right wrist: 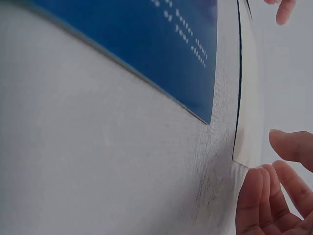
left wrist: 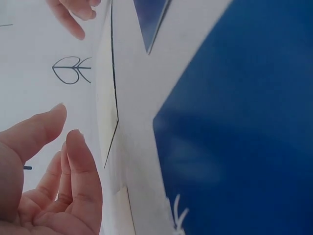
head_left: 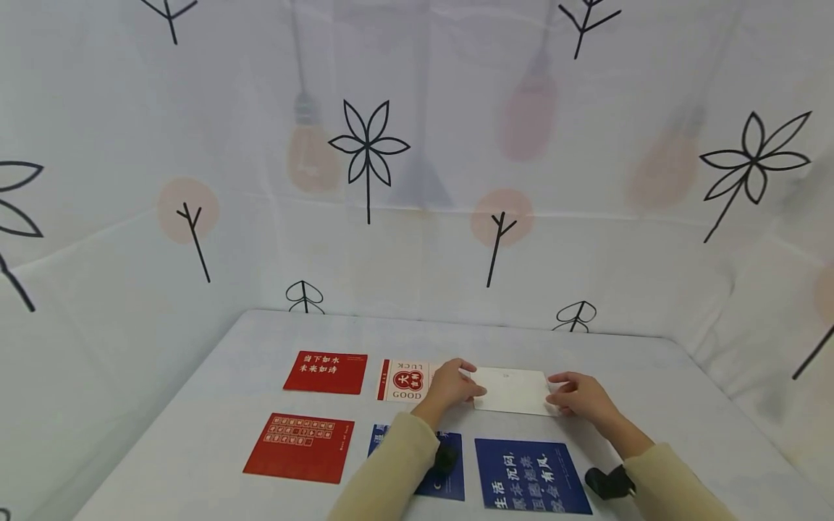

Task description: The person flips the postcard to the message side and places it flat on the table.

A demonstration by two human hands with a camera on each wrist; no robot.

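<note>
A blank white card (head_left: pixel 511 391) lies on the table between the two hands. At its left edge is my left hand (head_left: pixel 451 387), fingers relaxed and thumb apart from them; the left wrist view shows no card between thumb and fingers. My right hand (head_left: pixel 586 396) is at the card's right edge. In the right wrist view its fingertips (right wrist: pixel 253 178) are right at the corner of the white card (right wrist: pixel 248 103), with the thumb raised apart. A cream card printed GOOD LUCK (head_left: pixel 407 380) is partly hidden behind the left hand.
Two red cards, one at the back (head_left: pixel 326 380) and one in front (head_left: pixel 296 459), lie to the left. Nearer me are a blue card (head_left: pixel 452 481), partly covered by the left sleeve, and a blue card with white writing (head_left: pixel 521 477). A patterned cloth (head_left: pixel 417 253) hangs behind the table.
</note>
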